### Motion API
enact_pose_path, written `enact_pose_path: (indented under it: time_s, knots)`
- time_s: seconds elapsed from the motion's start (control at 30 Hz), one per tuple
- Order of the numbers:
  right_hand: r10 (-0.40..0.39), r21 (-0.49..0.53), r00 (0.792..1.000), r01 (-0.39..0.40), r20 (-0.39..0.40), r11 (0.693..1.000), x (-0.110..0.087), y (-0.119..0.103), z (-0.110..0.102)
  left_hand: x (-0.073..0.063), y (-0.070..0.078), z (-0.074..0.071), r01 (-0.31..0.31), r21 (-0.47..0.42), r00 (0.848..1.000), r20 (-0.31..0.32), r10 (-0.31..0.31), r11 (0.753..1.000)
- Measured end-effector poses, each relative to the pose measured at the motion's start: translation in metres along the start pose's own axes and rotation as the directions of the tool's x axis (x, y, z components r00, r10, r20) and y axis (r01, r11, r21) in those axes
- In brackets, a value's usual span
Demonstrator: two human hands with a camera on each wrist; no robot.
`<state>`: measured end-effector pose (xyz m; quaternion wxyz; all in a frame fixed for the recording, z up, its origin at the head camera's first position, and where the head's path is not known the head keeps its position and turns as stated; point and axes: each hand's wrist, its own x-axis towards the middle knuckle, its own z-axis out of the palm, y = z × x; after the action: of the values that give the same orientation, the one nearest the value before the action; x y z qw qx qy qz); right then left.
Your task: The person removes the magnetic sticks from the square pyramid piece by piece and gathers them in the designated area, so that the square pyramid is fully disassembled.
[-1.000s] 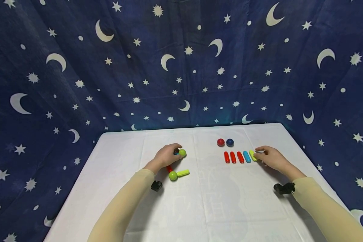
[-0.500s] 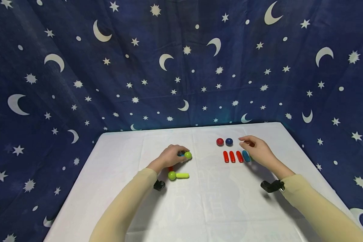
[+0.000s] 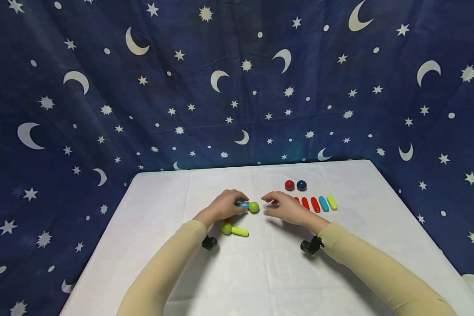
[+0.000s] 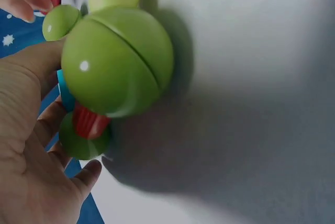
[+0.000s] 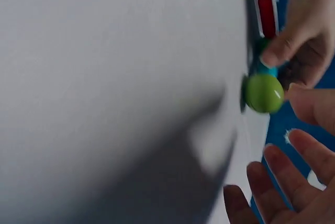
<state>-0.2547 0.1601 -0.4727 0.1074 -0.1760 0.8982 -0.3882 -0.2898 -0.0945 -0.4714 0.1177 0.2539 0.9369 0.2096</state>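
A joined chain of balls and short rods lies on the left half of the table. My left hand (image 3: pixel 224 205) pinches its blue rod (image 3: pixel 242 205), thumb on one side and fingers on the other. A green ball (image 3: pixel 253 207) sits at that rod's right end. Nearer me, a second green ball (image 3: pixel 227 228) carries a yellow-green rod (image 3: pixel 240 231). A red rod (image 5: pixel 267 15) links back toward another green ball (image 4: pixel 84 143), mostly behind the left hand in the head view. My right hand (image 3: pixel 287 208) is just right of the end ball, fingers apart, holding nothing.
Loose red rods (image 3: pixel 315 205), a blue rod (image 3: pixel 323 203) and a yellow-green rod (image 3: pixel 332 202) lie in a row on the right, partly behind the right hand. Beyond them sit a red ball (image 3: pixel 289 185) and a dark blue ball (image 3: pixel 301 185). A starry cloth (image 3: pixel 237 109) hangs behind the table.
My right hand has left the yellow-green rod at the row's end and travelled left to the chain. My left hand has shifted the blue rod and its end ball a little rightward.
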Motion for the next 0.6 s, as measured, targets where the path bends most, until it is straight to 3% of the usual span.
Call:
enact_pose_path:
  time_s: [0.27, 0.6]
  knots:
    - [0.067, -0.071, 0.998, -0.068, -0.015, 0.995, 0.023, -0.007, 0.023, -0.002, -0.004, 0.001, 0.047, -0.024, 0.999, -0.010, -0.048, 0.999]
    - [0.080, -0.080, 0.996, -0.084, -0.049, 0.993, 0.032, -0.002, 0.029, -0.003, -0.004, 0.000, 0.056, -0.027, 0.998, -0.017, -0.056, 0.998]
